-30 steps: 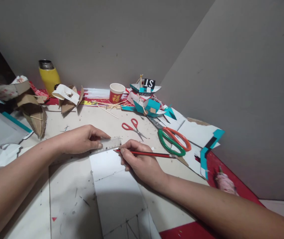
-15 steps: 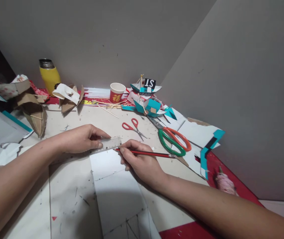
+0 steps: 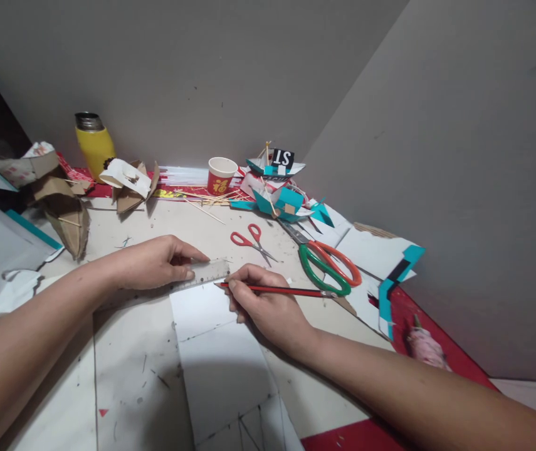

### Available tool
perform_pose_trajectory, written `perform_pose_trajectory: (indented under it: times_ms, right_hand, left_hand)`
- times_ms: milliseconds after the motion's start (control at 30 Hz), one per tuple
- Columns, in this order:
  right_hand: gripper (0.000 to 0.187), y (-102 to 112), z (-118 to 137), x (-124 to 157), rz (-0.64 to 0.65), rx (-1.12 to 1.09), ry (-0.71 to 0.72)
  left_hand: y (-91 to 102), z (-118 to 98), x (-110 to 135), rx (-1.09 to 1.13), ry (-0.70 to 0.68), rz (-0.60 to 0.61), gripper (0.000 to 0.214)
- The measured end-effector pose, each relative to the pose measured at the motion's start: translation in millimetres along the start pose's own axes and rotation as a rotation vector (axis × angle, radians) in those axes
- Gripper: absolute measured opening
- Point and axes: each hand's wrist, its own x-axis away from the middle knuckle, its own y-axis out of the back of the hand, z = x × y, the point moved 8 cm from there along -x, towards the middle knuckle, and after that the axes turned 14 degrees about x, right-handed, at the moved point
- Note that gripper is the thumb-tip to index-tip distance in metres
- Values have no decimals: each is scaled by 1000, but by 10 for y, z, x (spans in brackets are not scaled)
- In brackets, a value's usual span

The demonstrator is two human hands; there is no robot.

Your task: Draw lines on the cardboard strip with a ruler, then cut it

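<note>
My left hand [image 3: 167, 260] presses a clear plastic ruler [image 3: 211, 270] down with its thumb and fingers, across the far end of a long white card strip [image 3: 218, 360]. Pencil lines cross the strip, some slanting near its close end. My right hand [image 3: 265, 300] grips a red and black pencil [image 3: 291, 290], its tip at the card just below the ruler's edge. Small red-handled scissors [image 3: 254, 241] lie open beyond my right hand. Large shears [image 3: 326, 263] with one green and one orange handle rest to its right.
Behind stand a yellow bottle [image 3: 95, 147], a red and white paper cup [image 3: 222, 176], thin wooden sticks [image 3: 206, 200], cardboard boats [image 3: 131, 185] and teal paper boats [image 3: 279, 200]. Cut white-and-teal card [image 3: 375, 250] lies at right, near a pink wrapped object [image 3: 426, 346].
The pencil tip has shifted very slightly toward me, away from the ruler's edge. Both hands and the ruler stay in nearly the same place.
</note>
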Motion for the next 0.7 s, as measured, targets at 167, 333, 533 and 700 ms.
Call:
perform_pose_trajectory:
  times_ms: [167,333,533,700]
  right_hand:
    - [16,13,-51,-2,-5,-98,-25]
    - [17,26,-36,-4,-4,-200,-1]
    - [19,17,-32,0,25,-256,11]
    - [20,1,-69,-13,49,-244,-6]
  left_hand:
    - [12,-32,27,58,-19,14,45]
    - [249,-58,133,18,45,-96,53]
    - [341,-53,435,4,123,-109,52]
    - [274,100,634,48,166,-77,49]
